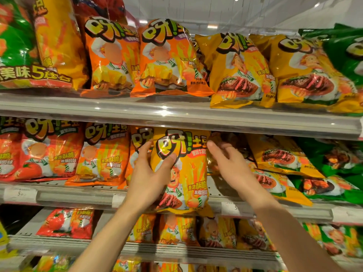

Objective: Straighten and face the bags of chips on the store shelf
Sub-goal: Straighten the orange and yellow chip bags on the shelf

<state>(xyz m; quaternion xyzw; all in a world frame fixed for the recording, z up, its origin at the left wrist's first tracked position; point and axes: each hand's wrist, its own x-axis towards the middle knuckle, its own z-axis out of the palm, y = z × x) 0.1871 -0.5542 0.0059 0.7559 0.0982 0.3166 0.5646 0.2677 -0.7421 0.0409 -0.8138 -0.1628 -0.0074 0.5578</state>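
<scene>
Upright on the middle metal shelf point(176, 208), a glossy yellow foil chip bag point(188, 169) is gripped at its left edge by the left hand point(151, 173); right of it, the right hand point(225, 163) is held unclenched, grasping nothing.

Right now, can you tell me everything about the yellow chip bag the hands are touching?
The yellow chip bag is shiny, puffy foil with a cartoon chef, fries and steak printed on it. It stands upright, facing out, at the middle shelf's front edge. The left hand grips its left side, thumb across the front. The right hand reaches behind its right edge.
</scene>
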